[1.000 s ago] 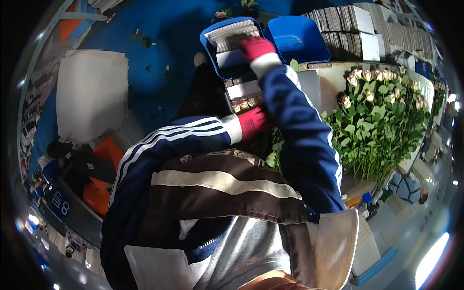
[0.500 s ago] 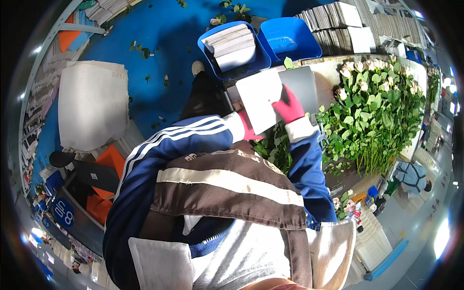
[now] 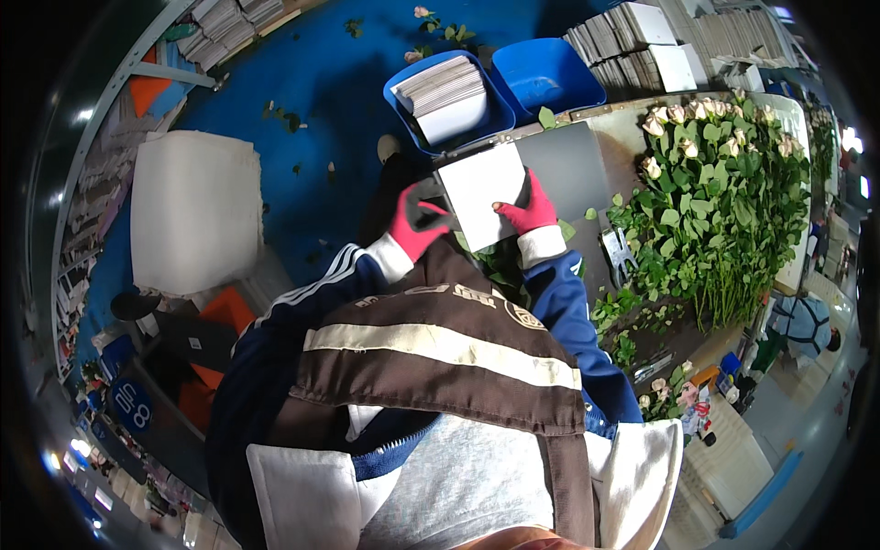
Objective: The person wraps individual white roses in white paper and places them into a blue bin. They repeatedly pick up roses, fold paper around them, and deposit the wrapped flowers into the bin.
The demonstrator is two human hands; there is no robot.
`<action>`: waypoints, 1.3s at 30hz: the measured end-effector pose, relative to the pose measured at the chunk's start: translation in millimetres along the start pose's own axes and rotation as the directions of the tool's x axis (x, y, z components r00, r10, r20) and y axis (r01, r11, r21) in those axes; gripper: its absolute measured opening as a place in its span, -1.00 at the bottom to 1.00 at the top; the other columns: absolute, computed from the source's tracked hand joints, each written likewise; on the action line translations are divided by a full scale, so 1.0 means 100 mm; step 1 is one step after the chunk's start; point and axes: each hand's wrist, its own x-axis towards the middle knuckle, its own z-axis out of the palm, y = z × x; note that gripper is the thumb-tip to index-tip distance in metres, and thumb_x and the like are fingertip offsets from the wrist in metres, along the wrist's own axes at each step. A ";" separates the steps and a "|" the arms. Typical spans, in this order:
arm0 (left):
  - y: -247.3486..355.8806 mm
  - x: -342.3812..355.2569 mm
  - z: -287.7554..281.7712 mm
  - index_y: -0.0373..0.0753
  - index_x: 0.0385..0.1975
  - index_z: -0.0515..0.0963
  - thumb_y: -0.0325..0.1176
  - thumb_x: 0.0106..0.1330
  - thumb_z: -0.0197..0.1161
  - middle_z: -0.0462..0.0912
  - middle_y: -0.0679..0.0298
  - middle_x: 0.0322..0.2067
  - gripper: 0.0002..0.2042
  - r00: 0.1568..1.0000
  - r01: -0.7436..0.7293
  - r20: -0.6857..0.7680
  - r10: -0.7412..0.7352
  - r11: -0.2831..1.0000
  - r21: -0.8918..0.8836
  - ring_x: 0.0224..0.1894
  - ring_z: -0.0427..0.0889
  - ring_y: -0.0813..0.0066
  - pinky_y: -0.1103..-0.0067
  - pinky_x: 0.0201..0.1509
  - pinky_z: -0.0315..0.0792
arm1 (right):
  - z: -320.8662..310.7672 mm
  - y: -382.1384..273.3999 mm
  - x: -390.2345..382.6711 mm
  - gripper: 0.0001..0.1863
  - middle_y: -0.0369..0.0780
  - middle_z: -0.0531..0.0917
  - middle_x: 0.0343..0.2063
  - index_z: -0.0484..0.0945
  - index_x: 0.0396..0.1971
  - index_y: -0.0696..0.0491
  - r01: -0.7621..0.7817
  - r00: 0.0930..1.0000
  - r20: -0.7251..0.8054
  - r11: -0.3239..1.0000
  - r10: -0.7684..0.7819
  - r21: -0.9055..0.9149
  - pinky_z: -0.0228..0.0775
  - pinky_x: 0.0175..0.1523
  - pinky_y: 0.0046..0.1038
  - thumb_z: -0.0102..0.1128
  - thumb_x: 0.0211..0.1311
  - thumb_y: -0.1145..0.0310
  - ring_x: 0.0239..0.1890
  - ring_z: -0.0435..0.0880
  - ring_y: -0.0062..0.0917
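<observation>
Left hand [image 3: 417, 220], in a red glove w/ dark palm, sits just left of the white sheet [image 3: 480, 195], thumb & fingers spread wide w/ a gap btwn; can't tell if tips touch its edge. Right hand [image 3: 530, 203], same type glove, is at the sheet's right edge, thumb over its top face, fingers up along the side; can't tell if it's gripped or just steadied. Sheet lies tilted in front of the wearer, btwn both hands, w/ green leaves [image 3: 500, 264] at its near end & a grey board [image 3: 573, 165] to the right. Far side, just beyond the sheet: blue bin [image 3: 500, 112] w/ a stack of pale sheets [image 3: 449, 101] inside; 2nd blue bin [image 3: 550, 82] next to it on the right. Further right, more stacked sheets [image 3: 623, 46]. Big bunch of pale pink roses [image 3: 715, 183] on the table at right, blooms far, stems near; metal tool [image 3: 619, 257] just left of it. Left, well apart: large whitish panel [image 3: 195, 211]. Loose leaves & petals on the blue floor [image 3: 316, 101], far left.
</observation>
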 end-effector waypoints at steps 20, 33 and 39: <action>0.10 0.82 0.58 -0.36 -0.30 0.61 0.13 0.10 0.27 0.66 -0.03 -0.37 -0.45 0.757 0.274 0.110 -0.644 0.467 0.841 -0.31 0.64 0.02 0.33 -0.20 0.51 | 0.06 0.15 0.02 0.04 0.03 0.39 0.19 0.16 0.32 0.07 0.101 0.995 -0.005 0.991 -0.101 -0.091 0.23 0.30 -0.29 0.52 -0.21 0.09 0.26 0.35 -0.13; 0.49 0.46 0.82 -0.24 0.13 0.30 -0.05 -0.04 0.40 0.31 -0.03 0.13 -0.27 0.666 -0.681 0.633 -0.394 0.026 0.732 0.19 0.24 -0.01 0.14 0.25 0.17 | -1.67 0.55 0.59 -0.43 0.01 0.60 -0.13 0.52 -0.05 0.15 0.030 0.998 0.069 0.903 -0.001 -0.429 0.43 0.03 -0.19 0.28 0.08 0.00 -0.10 0.58 -0.09; 0.43 0.30 0.73 -0.20 0.01 0.46 -0.01 0.02 0.31 0.45 0.08 0.02 -0.43 0.673 -0.634 0.622 -0.401 0.120 0.764 0.12 0.34 0.11 0.16 0.26 0.15 | -0.32 -0.33 -0.16 -0.68 -0.04 0.61 -0.24 0.58 -0.23 0.11 0.676 0.660 0.434 0.737 -0.613 0.014 0.42 -0.02 -0.20 0.20 0.07 0.21 -0.12 0.56 -0.10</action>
